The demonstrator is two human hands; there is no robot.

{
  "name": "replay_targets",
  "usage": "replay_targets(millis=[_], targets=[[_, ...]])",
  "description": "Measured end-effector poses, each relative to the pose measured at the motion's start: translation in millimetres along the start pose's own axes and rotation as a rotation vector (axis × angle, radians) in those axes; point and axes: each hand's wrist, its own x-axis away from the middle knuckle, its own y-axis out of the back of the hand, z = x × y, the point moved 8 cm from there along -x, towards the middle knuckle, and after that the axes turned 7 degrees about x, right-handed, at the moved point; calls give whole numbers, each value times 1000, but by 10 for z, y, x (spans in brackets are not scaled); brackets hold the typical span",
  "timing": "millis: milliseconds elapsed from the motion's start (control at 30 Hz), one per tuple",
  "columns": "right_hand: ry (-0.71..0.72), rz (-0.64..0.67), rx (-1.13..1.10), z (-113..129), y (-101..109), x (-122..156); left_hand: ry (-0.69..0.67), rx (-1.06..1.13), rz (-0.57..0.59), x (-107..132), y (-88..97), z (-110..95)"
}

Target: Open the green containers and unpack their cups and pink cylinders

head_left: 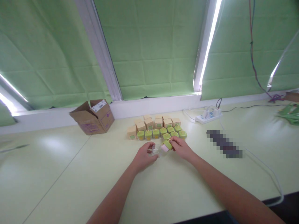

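My left hand (145,156) is wrapped round a small clear plastic jar (157,150), its open mouth tilted to the right. Between the thumb and fingers of my right hand (181,147) is a green lid (168,144) with a small loop on top and a pale pinkish-white piece on its underside. The lid is close beside the jar's mouth; whether the two touch I cannot tell. Just beyond my hands stand several small clear jars with green lids (156,133), in uneven rows. Behind them are several small tan boxes (140,126).
An open cardboard box (95,117) stands at the back left by the wall. To the back right lies a white power strip (208,115) with plugs in it. A blurred-out dark object (224,144) and a white cable (266,166) lie on the right of the table (77,183).
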Motion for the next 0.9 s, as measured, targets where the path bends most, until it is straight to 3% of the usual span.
replay_targets(millis=[433, 900], targets=[[39, 156, 187, 31, -100, 62, 40, -86, -52, -49, 211, 183], [68, 217, 252, 85, -149, 59, 19, -165, -22, -45, 285, 82]])
